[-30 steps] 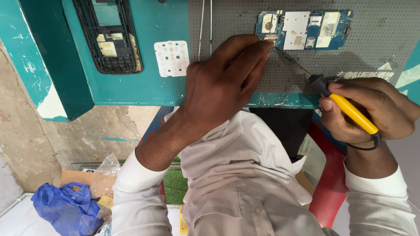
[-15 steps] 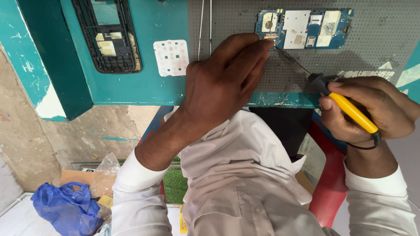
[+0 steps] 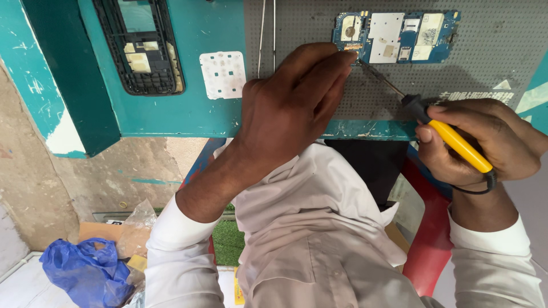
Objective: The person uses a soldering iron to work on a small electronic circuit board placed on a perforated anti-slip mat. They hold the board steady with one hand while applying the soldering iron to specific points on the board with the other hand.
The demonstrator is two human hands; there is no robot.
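Yellow-handled soldering iron (image 3: 451, 140) is gripped pen-style in the right hand (image 3: 485, 142), its tip brought to the lower left corner of the blue circuit board (image 3: 399, 35) on the grey mat (image 3: 491, 74). Fingertips of the left hand (image 3: 291, 108) are pressed together at that same spot; whether anything is pinched cannot be told. Contact is best kept brief and steady.

Whoever this is has a plain off-white, kind of cream-beige shirt (image 3: 319, 228) on, long sleeved, with a collar (image 3: 365, 202) that spreads open at the neck. Fabric looks thin and pretty creased across the front. Both sleeves end a bit short of the wrists, the left cuff (image 3: 171, 225) and the right cuff (image 3: 494, 236) look whiter than the chest. Left hand (image 3: 288, 111) and right hand (image 3: 485, 142) are both bare, no gloves.
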